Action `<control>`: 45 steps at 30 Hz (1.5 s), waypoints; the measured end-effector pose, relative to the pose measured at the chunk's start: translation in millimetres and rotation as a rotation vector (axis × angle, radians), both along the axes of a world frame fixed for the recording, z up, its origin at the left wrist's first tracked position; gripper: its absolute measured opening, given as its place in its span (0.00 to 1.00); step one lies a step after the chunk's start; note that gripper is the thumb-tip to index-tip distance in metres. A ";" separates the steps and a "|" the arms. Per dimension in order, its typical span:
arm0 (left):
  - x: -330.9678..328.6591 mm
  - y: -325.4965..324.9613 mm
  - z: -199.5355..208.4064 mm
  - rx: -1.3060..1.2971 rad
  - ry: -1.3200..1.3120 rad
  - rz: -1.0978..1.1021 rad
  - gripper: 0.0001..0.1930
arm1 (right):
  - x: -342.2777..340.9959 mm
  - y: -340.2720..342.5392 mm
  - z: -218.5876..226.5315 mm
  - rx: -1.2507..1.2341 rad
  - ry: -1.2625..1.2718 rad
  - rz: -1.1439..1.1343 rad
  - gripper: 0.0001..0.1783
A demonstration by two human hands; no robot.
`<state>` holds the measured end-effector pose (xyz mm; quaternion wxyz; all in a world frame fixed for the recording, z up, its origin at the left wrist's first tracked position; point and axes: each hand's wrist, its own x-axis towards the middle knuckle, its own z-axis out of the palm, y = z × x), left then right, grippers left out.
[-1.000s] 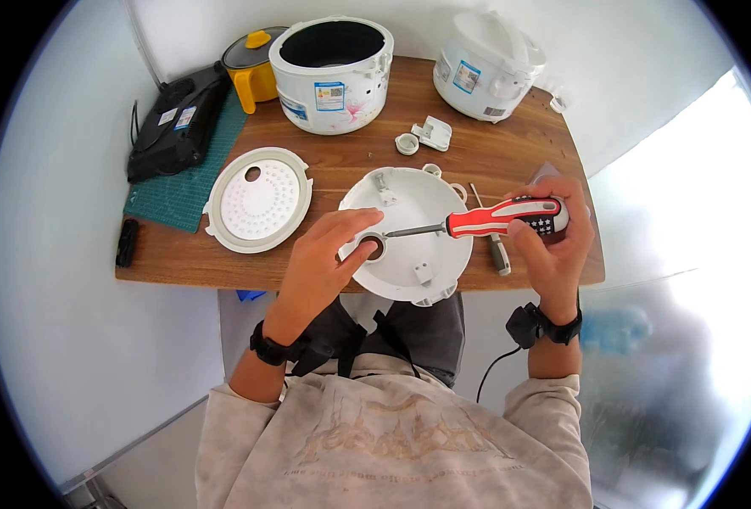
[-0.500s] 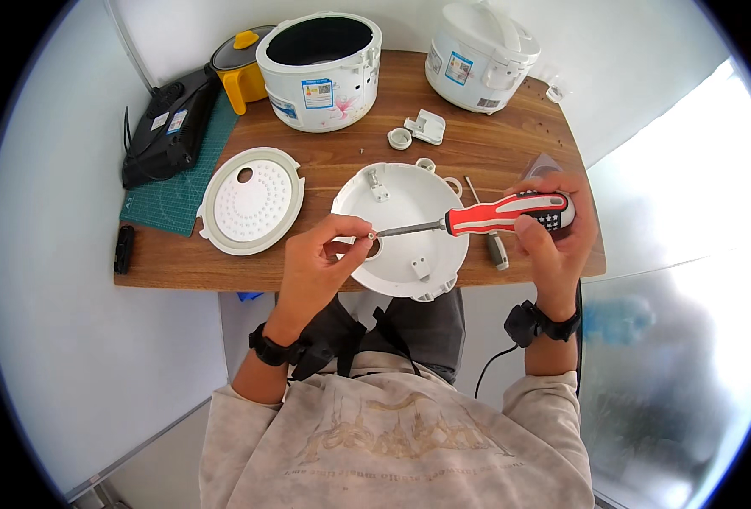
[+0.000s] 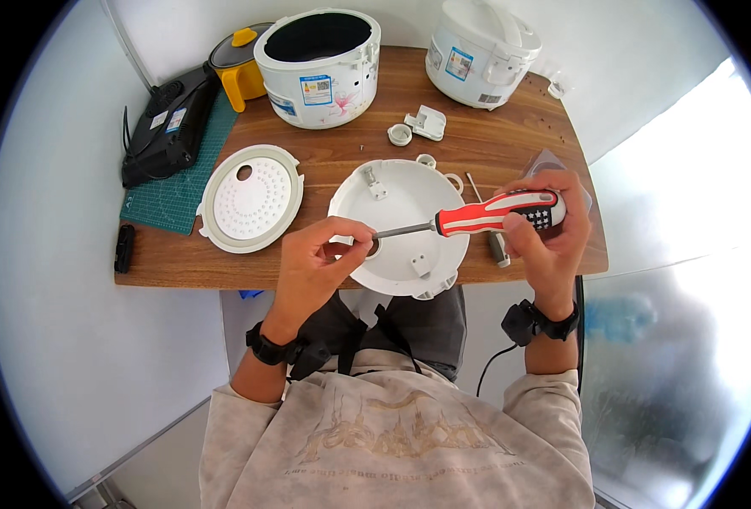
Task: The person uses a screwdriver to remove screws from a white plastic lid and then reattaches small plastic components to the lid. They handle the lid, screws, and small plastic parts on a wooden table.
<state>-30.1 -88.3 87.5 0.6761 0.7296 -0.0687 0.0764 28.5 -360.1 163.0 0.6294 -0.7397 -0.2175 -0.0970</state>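
My right hand [image 3: 552,242] is wrapped round the red, white and black handle of a screwdriver [image 3: 477,219], whose shaft points left. Thumb and fingers of my left hand [image 3: 329,259] pinch together at the shaft's tip; whatever small piece they hold there is hidden. Beneath both hands lies a round white rice cooker lid shell [image 3: 401,250], hollow side up, with small brackets inside and a hole near my left fingertips. A second screwdriver [image 3: 498,248] with a grey handle rests on the table between the shell and my right hand.
A white inner lid [image 3: 252,199] lies left. Behind stand an open cooker body [image 3: 318,89], a lidded rice cooker [image 3: 481,59] and a yellow pot [image 3: 241,81]. Small white parts [image 3: 426,124] sit mid-table. A black case [image 3: 172,127] is on a green mat [image 3: 159,199].
The screwdriver has shifted slightly left, its tip now reaching in between my left fingertips. My left hand stays pinched in nearly the same place.
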 end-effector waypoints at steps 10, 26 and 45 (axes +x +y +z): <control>-0.3 -4.7 7.2 0.330 -0.168 0.104 0.09 | -5.3 -0.8 10.4 -0.133 0.128 0.021 0.28; 4.2 -10.2 -2.1 0.274 -0.234 0.032 0.12 | -13.2 4.8 17.8 0.025 -0.088 0.159 0.30; 29.1 24.1 -64.6 0.209 0.138 0.191 0.20 | -14.2 -5.2 5.2 -0.442 -0.278 0.012 0.26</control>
